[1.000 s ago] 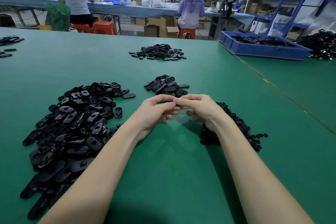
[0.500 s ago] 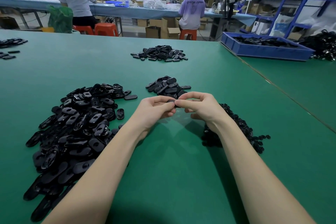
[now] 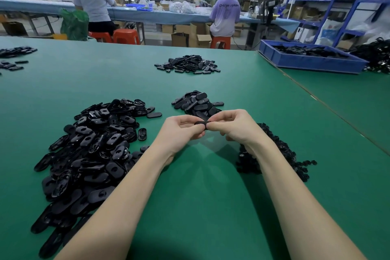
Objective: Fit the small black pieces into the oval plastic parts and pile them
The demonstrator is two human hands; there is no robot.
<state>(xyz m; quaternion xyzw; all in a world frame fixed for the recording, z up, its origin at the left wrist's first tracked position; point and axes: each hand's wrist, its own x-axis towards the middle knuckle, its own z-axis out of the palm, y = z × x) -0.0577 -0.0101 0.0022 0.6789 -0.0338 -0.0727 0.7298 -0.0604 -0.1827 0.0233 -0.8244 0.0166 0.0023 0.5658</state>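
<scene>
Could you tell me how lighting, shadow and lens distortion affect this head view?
Head view: even overhead light; soft shadows on the mat under both forearms; wide-angle bending curves the shelves and table edge; the oval part between left hand and right hand is mostly hidden by fingers.

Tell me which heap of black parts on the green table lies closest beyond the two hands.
The small heap right behind the fingertips of both hands. The big heap lies off to the left, and the far heap sits much farther up the table.
</scene>
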